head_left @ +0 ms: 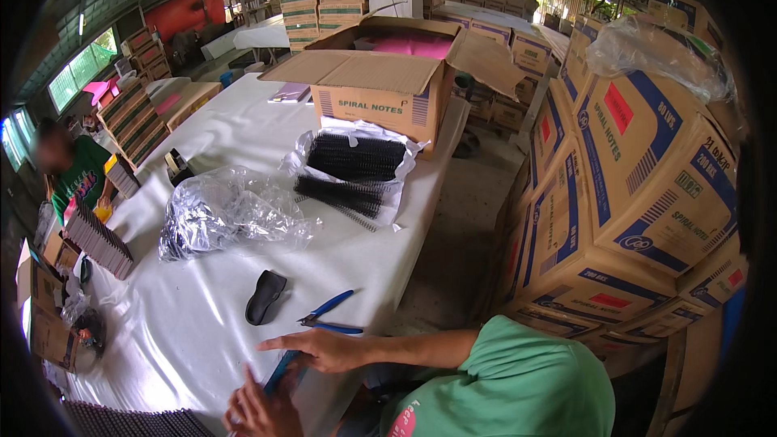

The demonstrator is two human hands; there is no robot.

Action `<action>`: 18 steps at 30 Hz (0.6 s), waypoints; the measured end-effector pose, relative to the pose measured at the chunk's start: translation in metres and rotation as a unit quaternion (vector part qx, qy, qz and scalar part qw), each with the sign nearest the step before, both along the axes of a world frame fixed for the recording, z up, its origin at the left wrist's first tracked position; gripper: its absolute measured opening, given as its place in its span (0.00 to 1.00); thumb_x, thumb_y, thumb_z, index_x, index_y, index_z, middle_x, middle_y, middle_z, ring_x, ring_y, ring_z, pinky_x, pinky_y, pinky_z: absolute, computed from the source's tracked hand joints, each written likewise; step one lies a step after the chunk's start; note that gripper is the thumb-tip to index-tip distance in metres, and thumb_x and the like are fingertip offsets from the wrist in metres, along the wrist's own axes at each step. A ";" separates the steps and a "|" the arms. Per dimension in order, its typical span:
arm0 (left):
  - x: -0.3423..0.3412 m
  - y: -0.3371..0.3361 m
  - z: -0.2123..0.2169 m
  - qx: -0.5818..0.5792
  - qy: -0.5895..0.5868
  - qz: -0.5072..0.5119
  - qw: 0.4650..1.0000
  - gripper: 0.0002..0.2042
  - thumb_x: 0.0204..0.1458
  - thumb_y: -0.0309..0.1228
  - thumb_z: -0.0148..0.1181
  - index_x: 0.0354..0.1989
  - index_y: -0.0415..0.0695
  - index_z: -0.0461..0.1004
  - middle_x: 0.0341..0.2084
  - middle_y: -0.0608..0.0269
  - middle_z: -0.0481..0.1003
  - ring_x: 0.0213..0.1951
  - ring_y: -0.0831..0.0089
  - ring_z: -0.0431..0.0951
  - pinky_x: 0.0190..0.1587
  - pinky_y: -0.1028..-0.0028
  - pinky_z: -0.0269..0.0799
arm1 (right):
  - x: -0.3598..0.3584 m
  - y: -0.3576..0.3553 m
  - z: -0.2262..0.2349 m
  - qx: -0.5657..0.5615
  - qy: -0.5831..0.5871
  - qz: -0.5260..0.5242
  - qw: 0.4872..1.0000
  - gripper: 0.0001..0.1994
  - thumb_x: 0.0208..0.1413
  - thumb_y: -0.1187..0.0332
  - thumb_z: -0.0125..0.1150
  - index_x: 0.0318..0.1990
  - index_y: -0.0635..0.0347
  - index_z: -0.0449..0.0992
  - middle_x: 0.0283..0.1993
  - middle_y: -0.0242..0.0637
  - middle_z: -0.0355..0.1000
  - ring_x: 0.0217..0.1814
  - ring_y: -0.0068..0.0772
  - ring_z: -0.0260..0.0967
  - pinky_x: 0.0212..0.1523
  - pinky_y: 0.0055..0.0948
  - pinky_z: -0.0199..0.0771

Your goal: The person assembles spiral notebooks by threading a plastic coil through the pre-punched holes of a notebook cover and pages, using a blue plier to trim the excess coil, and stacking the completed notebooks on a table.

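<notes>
My right hand reaches in from the right at the table's near edge, fingers stretched leftward, and grips the upper end of a thin blue notebook edge. My left hand is curled around its lower end at the bottom of the view. Just beyond my right hand, blue-handled pliers lie on the white table cover. A curved black pad lies to their left.
A crumpled clear bag and black spiral coils on plastic lie mid-table. An open cardboard box stands behind them. Stacked cartons rise at the right. Another person works at the left beside stacked notebooks.
</notes>
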State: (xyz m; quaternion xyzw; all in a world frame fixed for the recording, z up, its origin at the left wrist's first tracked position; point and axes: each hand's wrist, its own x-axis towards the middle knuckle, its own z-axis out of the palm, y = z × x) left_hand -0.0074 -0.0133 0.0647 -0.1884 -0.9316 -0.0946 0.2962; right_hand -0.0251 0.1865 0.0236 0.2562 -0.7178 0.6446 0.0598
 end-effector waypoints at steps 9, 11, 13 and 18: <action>0.008 -0.020 -0.053 0.583 -0.020 -0.029 0.811 0.32 0.31 0.32 0.76 0.44 0.30 0.66 0.33 0.48 0.74 0.31 0.62 0.75 0.32 0.68 0.74 | 0.020 -0.019 -0.008 0.112 0.013 -0.071 0.991 0.37 0.52 0.83 0.45 0.67 0.43 0.42 0.42 0.42 0.59 0.34 0.44 0.66 0.33 0.36 0.65; 0.012 -0.033 -0.059 0.437 -0.033 0.057 0.897 0.29 0.35 0.32 0.74 0.44 0.30 0.66 0.33 0.48 0.75 0.32 0.64 0.75 0.34 0.67 0.73 | 0.020 -0.016 -0.007 0.139 0.025 -0.077 0.987 0.37 0.50 0.84 0.44 0.67 0.43 0.43 0.42 0.41 0.59 0.32 0.42 0.66 0.31 0.35 0.65; 0.016 -0.042 -0.068 0.299 -0.062 0.189 0.933 0.27 0.37 0.32 0.72 0.44 0.31 0.67 0.32 0.48 0.75 0.32 0.65 0.75 0.34 0.68 0.73 | 0.016 -0.013 0.006 0.244 -0.098 0.012 0.965 0.40 0.49 0.85 0.39 0.66 0.33 0.38 0.58 0.51 0.57 0.53 0.56 0.65 0.33 0.41 0.68; 0.012 -0.065 -0.119 0.342 -0.034 0.090 0.935 0.24 0.43 0.31 0.67 0.45 0.30 0.66 0.30 0.52 0.77 0.30 0.64 0.77 0.36 0.70 0.72 | 0.013 -0.012 -0.005 0.245 -0.021 -0.013 0.969 0.39 0.48 0.84 0.41 0.65 0.39 0.39 0.49 0.46 0.60 0.41 0.49 0.67 0.29 0.38 0.66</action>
